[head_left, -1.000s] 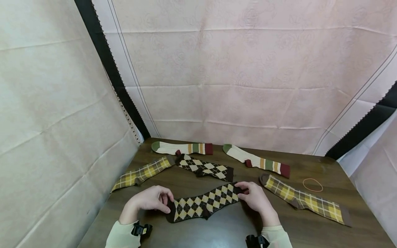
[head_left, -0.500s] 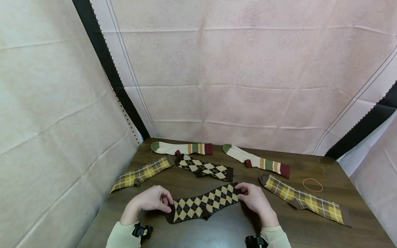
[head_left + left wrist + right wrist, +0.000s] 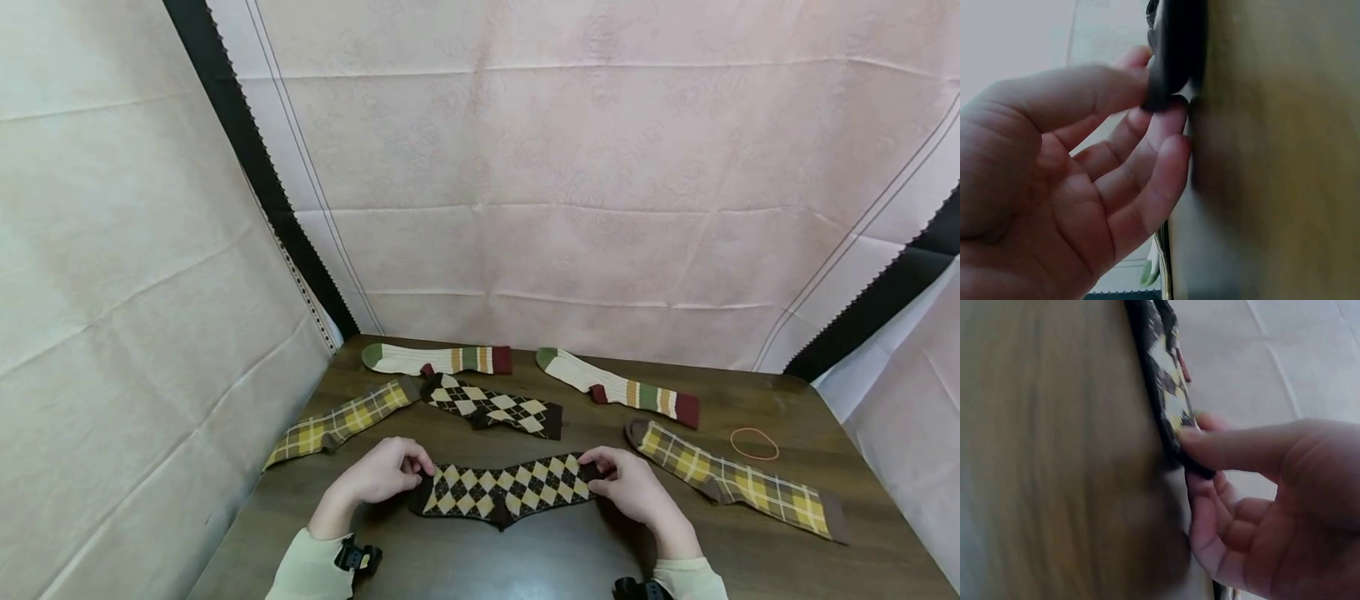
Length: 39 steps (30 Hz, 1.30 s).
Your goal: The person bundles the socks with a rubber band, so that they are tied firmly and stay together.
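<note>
A black sock with tan diamonds (image 3: 501, 490) stretches between both hands near the front of the table. My left hand (image 3: 386, 471) pinches its dark toe end between thumb and fingers, as the left wrist view also shows. At the opposite end, my right hand (image 3: 630, 487) pinches the dark cuff. The right wrist view has the thumb on top of the sock (image 3: 1169, 381) and the fingers beneath. Just behind lies a similar diamond-patterned sock (image 3: 491, 407), flat on the table.
Two white socks, one left (image 3: 438, 359) and one right (image 3: 618, 387), lie along the back. Yellow plaid socks lie at the left (image 3: 341, 421) and right (image 3: 738, 482). A rubber band (image 3: 755, 444) rests on the brown table (image 3: 480, 571). Pale fabric (image 3: 562, 183) hangs behind.
Both hands have shifted slightly right with the held sock. Its toe end has moved back and its cuff end slightly forward, so it lies more level. The other socks stay put.
</note>
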Available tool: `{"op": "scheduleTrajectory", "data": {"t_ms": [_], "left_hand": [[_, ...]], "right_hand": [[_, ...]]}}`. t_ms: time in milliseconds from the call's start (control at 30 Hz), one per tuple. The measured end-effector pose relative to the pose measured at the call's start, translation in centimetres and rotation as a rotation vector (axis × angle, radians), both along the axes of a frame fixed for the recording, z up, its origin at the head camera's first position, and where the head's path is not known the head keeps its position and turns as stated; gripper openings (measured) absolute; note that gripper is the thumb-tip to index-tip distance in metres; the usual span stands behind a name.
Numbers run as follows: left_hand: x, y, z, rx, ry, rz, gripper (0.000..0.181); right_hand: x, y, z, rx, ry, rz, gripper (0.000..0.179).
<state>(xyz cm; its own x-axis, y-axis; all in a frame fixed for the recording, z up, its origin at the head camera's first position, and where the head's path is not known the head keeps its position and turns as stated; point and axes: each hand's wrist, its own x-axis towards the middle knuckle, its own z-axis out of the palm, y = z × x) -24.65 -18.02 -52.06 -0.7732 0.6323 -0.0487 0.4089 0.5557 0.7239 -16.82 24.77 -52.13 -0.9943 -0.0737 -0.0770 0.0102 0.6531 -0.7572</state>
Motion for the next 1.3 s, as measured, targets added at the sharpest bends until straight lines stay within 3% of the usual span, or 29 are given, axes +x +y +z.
{"op": "scheduleTrajectory", "data": {"t_ms": [267,467,733,1067,1300], "left_hand": [[-1.2,2.3,-0.1,0.045,0.156,0.081,0.024],[-1.5,4.2,-0.2,0.070,0.185,0.117,0.022],[-1.4,5.1,-0.6,0.057,0.132,0.144,0.017],[-1.3,5.0,-0.9,0.078,-0.008,0.126,0.022],[-1.4,4.6,-1.1,0.034,-0.014,0.112,0.017]], "right_hand": [[1.4,2.4,0.9,-0.075,-0.035,0.050,0.032],[2.1,3.7,1.8,-0.071,-0.082,0.083,0.029],[2.1,4.8,1.6,-0.085,-0.111,0.121,0.027],[2.2,5.3,0.6,0.002,-0.111,0.015,0.020],[2.2,4.9,0.6,0.023,-0.109,-0.007,0.022]]}}
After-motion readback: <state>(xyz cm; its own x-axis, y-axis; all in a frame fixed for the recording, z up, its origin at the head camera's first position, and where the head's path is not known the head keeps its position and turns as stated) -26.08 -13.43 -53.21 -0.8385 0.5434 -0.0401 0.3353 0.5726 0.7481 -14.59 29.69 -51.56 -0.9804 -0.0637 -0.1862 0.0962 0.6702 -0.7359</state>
